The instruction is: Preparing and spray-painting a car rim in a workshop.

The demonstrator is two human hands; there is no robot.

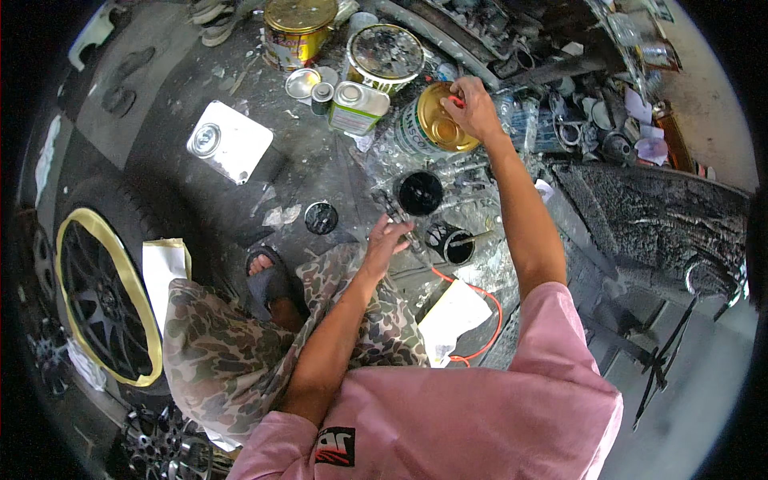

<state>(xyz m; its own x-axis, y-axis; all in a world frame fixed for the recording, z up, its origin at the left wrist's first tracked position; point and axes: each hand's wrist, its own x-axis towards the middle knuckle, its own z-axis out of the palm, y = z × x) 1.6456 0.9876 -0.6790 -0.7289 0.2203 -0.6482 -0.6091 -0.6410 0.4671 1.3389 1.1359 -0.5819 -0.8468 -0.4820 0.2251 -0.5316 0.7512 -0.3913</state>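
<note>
My right hand has its fingers closed on a small red cap on top of a large round can with a gold lid. My left hand grips a metal spray gun, from which a red hose runs down to the ground. Behind that gun stands a cup of black liquid; a second dark cup with a stick in it is to its right. A smaller black-topped container sits left of my left hand.
A tire with a taped wheel stands at left. A square tin, a green-labelled can, a yellow pail and a paint-stained pail are ahead. Cluttered parts lie at right. White paper lies near my knee.
</note>
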